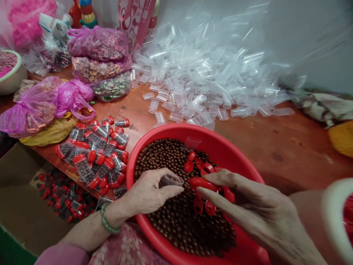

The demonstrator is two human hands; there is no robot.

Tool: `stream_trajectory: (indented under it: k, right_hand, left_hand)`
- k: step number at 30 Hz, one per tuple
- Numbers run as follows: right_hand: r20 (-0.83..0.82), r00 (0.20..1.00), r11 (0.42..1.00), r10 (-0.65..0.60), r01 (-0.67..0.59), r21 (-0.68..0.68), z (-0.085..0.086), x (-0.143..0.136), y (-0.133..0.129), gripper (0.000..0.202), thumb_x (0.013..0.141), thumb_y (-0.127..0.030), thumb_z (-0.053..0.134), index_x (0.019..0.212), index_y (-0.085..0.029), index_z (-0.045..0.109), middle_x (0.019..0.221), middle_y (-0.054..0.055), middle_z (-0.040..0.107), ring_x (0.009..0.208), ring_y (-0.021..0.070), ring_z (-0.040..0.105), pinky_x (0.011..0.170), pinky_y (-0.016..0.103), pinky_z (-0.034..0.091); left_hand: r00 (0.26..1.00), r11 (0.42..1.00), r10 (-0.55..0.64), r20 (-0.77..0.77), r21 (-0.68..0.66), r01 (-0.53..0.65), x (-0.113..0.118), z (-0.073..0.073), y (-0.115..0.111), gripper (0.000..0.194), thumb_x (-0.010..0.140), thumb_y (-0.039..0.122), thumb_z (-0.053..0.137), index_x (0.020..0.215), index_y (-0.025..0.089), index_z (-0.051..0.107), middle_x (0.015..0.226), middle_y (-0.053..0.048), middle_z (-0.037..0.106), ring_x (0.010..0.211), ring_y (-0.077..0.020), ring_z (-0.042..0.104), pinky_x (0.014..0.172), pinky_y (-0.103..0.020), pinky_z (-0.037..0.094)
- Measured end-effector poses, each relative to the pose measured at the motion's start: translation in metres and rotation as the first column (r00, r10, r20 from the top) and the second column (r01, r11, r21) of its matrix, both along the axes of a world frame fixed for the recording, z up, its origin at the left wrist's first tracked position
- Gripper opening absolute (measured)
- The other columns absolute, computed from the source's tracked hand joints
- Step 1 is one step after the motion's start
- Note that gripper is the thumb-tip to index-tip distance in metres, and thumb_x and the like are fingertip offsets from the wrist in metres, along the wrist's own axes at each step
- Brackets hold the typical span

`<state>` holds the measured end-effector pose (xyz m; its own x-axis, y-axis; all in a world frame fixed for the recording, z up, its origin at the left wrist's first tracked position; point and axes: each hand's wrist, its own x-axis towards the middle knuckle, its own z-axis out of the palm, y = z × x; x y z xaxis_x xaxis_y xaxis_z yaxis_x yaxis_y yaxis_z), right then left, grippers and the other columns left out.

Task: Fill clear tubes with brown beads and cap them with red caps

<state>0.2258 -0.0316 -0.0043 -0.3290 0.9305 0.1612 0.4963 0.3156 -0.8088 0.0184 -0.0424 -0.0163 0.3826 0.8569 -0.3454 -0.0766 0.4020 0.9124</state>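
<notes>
Over a red basin (pixel 228 141) of dark brown beads (pixel 176 221), my left hand (pixel 150 191) grips a small clear plastic case (pixel 171 179) between thumb and fingers. Its opening faces right; how full it is I cannot make out. My right hand (pixel 256 206) pinches a red cap (pixel 202 183) between thumb and finger, just right of the case and apart from it. Several loose red caps (pixel 198 205) lie on the beads under my right hand. Another clear case (pixel 192 143) rests on the beads at the basin's far side.
Filled cases with red caps (pixel 102 154) are heaped left of the basin. More lie in a cardboard box (pixel 19 184) below the table edge. A large pile of clear cases (pixel 198 77) covers the back. Pink bags (pixel 102 46) stand at back left, a white bowl (pixel 338 213) at right.
</notes>
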Motion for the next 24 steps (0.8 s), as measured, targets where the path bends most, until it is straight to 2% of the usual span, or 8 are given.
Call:
stream_trajectory:
  k: [3, 7, 10, 15, 18, 21, 24]
  right_hand:
    - [-0.099, 0.993, 0.996, -0.069, 0.063, -0.067, 0.008, -0.009, 0.0, 0.011, 0.077, -0.031, 0.074, 0.088, -0.029, 0.07, 0.078, -0.001, 0.07, 0.066, 0.0156, 0.064, 0.058, 0.027, 0.052]
    - [-0.293, 0.934, 0.969, -0.204, 0.15, -0.196, 0.014, -0.034, -0.001, 0.012, 0.076, -0.029, 0.075, 0.087, -0.028, 0.069, 0.08, -0.001, 0.071, 0.069, 0.0153, 0.067, 0.065, 0.027, 0.057]
    - [-0.316, 0.932, 0.973, -0.179, 0.119, -0.199, 0.012, -0.047, -0.002, 0.012, 0.077, -0.028, 0.073, 0.089, -0.027, 0.07, 0.083, 0.001, 0.072, 0.073, 0.0169, 0.069, 0.069, 0.029, 0.058]
    - [-0.308, 0.938, 0.98, -0.161, 0.115, -0.164, -0.001, -0.052, -0.007, 0.007, 0.08, -0.026, 0.071, 0.087, -0.028, 0.07, 0.084, 0.001, 0.072, 0.075, 0.0178, 0.068, 0.071, 0.031, 0.059]
    - [-0.289, 0.948, 0.99, -0.132, 0.112, -0.084, -0.007, -0.052, -0.01, 0.01, 0.083, -0.022, 0.068, 0.089, -0.029, 0.069, 0.083, 0.0, 0.071, 0.072, 0.0167, 0.067, 0.067, 0.03, 0.057]
    - [-0.175, 0.984, 0.998, -0.013, 0.025, 0.063, -0.008, -0.047, -0.009, 0.019, 0.088, -0.017, 0.061, 0.099, -0.031, 0.066, 0.089, 0.0, 0.07, 0.077, 0.017, 0.066, 0.071, 0.031, 0.056]
    - [0.077, 0.988, 0.944, 0.134, -0.151, 0.292, -0.005, -0.042, -0.003, 0.03, 0.086, -0.032, 0.064, 0.115, -0.026, 0.057, 0.104, 0.009, 0.068, 0.093, 0.0245, 0.065, 0.081, 0.04, 0.053]
  left_hand:
    - [1.0, 1.0, -0.001, 0.024, -0.001, 0.001, 0.0, -0.001, 0.0, 0.008, 0.078, 0.018, 0.064, 0.085, 0.014, 0.063, 0.076, 0.002, 0.059, 0.071, -0.0102, 0.05, 0.069, -0.022, 0.037]
    - [0.994, 0.999, 0.018, 0.11, -0.033, -0.015, 0.001, -0.001, 0.0, 0.012, 0.078, 0.019, 0.064, 0.089, 0.014, 0.066, 0.077, 0.001, 0.059, 0.072, -0.0107, 0.05, 0.072, -0.024, 0.037]
    - [0.986, 1.0, 0.005, 0.164, -0.027, -0.001, 0.001, 0.001, 0.0, 0.015, 0.078, 0.025, 0.067, 0.089, 0.014, 0.068, 0.074, 0.003, 0.056, 0.071, -0.0107, 0.047, 0.072, -0.024, 0.037]
    - [0.968, 0.999, -0.036, 0.249, 0.009, 0.034, 0.0, 0.003, 0.0, 0.023, 0.079, 0.037, 0.07, 0.086, 0.016, 0.068, 0.073, 0.003, 0.051, 0.069, -0.01, 0.042, 0.071, -0.023, 0.036]
    - [0.966, 0.998, -0.064, 0.252, -0.006, 0.068, 0.0, 0.002, -0.001, 0.027, 0.079, 0.04, 0.069, 0.082, 0.014, 0.063, 0.069, 0.004, 0.048, 0.065, -0.0088, 0.041, 0.065, -0.022, 0.035]
    - [0.962, 0.995, -0.075, 0.263, -0.039, 0.089, -0.001, 0.0, -0.001, 0.032, 0.076, 0.043, 0.071, 0.079, 0.014, 0.058, 0.067, 0.004, 0.048, 0.062, -0.0085, 0.042, 0.061, -0.023, 0.036]
    - [0.955, 0.997, -0.066, 0.29, -0.026, 0.077, -0.004, 0.0, -0.001, 0.035, 0.077, 0.047, 0.069, 0.073, 0.015, 0.055, 0.067, 0.003, 0.048, 0.061, -0.0078, 0.041, 0.06, -0.022, 0.035]
